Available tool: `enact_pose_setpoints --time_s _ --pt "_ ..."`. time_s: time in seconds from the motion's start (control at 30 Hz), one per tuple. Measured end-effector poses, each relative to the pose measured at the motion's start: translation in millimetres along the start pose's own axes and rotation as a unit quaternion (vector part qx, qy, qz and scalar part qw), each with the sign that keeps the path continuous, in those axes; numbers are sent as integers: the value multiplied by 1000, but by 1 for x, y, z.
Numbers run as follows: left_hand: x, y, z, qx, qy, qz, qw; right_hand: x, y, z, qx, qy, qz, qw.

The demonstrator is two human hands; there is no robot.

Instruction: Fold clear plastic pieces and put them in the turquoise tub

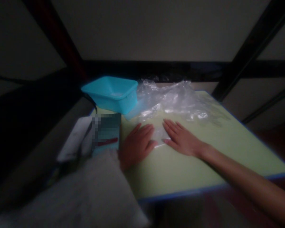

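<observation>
Sheet of clear plastic [159,136] lies between left hand [138,144] and right hand [181,139], spread flat behind the blue front edge [180,193] of the yellow-green tabletop [237,148].

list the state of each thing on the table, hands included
left hand: palm down, spread at one side of the small clear plastic piece
right hand: palm down, at its other side
small clear plastic piece: flat
clear plastic sheeting: loosely crumpled
turquoise plastic tub: upright, uncovered; contents unclear
red stick-like item: lying flat
</observation>
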State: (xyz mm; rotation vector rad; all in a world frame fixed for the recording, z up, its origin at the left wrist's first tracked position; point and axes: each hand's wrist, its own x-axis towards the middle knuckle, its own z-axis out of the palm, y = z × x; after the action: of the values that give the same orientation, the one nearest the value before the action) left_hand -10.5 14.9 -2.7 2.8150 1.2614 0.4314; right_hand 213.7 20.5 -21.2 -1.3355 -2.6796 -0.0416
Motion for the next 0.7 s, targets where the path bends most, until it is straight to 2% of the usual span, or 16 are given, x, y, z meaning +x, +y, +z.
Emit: enact_pose_setpoints --time_s 0.17,0.33,0.47,0.7 --pt "16 20 6 -10 38 30 999 1 4 2 7 -4 -13 1000" --pt "36 38 23 17 -11 26 999 2 10 8 11 -22 -24 999" --pt "34 35 30 32 -24 12 999 2 10 10 14 -15 -22 1000" --pt "24 28 27 49 -18 17 998 1 3 3 13 -10 0 1000"
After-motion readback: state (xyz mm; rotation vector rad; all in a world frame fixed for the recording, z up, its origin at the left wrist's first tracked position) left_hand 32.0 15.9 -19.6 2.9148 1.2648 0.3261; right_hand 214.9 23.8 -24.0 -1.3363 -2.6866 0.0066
